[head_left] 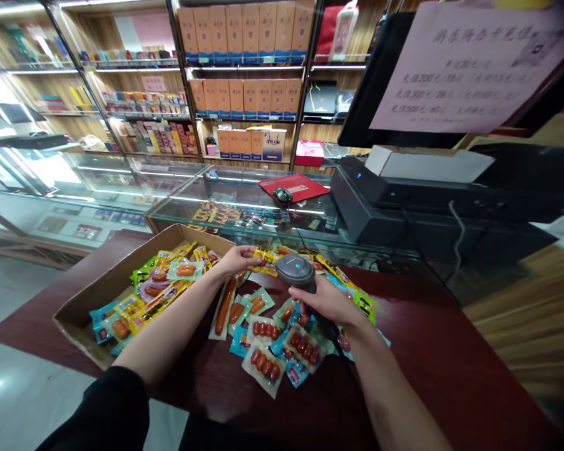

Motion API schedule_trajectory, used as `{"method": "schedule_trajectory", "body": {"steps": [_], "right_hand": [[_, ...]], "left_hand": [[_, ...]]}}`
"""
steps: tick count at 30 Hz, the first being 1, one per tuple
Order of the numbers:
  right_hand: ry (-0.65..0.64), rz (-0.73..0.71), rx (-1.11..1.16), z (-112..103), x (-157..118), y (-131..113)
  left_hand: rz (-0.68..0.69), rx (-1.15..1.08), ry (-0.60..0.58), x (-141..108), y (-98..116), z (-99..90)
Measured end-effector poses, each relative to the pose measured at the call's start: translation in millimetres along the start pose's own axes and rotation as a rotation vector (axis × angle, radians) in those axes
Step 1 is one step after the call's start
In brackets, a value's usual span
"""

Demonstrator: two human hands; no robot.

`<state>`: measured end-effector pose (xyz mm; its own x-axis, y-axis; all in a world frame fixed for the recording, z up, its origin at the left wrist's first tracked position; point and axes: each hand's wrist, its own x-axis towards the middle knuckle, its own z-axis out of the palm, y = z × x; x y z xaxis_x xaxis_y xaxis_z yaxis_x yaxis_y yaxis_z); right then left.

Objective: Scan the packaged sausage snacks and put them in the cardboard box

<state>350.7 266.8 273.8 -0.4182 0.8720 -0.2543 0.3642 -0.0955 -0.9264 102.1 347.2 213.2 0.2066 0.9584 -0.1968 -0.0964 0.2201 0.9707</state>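
My left hand pinches the end of a yellow sausage packet above the dark red counter. Wrapped around the handle of a black barcode scanner is my right hand; the scanner's head is close beside the yellow packet, and a small blue light glows on top. Below both hands lies a loose pile of sealed sausage packets, some clear, others blue, yellow or green. To the left, an open cardboard box holds several more sausage packets, partly covered by my left forearm.
Behind the counter runs a glass display case with a mouse on a red mat. A black checkout terminal with a paper sign stands at right. Shelves with orange boxes line the back wall.
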Motion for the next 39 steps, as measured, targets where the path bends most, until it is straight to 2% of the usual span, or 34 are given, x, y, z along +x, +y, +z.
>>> {"method": "schedule_trajectory", "body": {"steps": [5, 10, 19, 27, 34, 39], "right_hand": [[0.004, -0.004, 0.005, 2.9, 0.1, 0.2], [0.022, 0.018, -0.026, 3.7, -0.7, -2.9], [0.004, 0.004, -0.021, 3.9, 0.8, 1.7], [-0.023, -0.037, -0.026, 3.1, 2.8, 7.0], [0.013, -0.026, -0.017, 4.9, -1.1, -0.7], [0.031, -0.079, -0.045, 5.9, -5.3, -7.1]], "left_hand": [[0.109, -0.075, 0.079, -3.9, 12.9, -3.6], [0.097, -0.045, 0.083, -8.6, 23.4, -9.1], [0.077, -0.049, 0.092, -11.5, 27.7, -8.0], [0.104, -0.045, 0.042, -5.7, 19.1, -14.8], [0.088, -0.016, 0.068, -9.5, 24.5, -11.1], [0.108, -0.018, 0.091, -8.1, 26.5, -10.5]]}}
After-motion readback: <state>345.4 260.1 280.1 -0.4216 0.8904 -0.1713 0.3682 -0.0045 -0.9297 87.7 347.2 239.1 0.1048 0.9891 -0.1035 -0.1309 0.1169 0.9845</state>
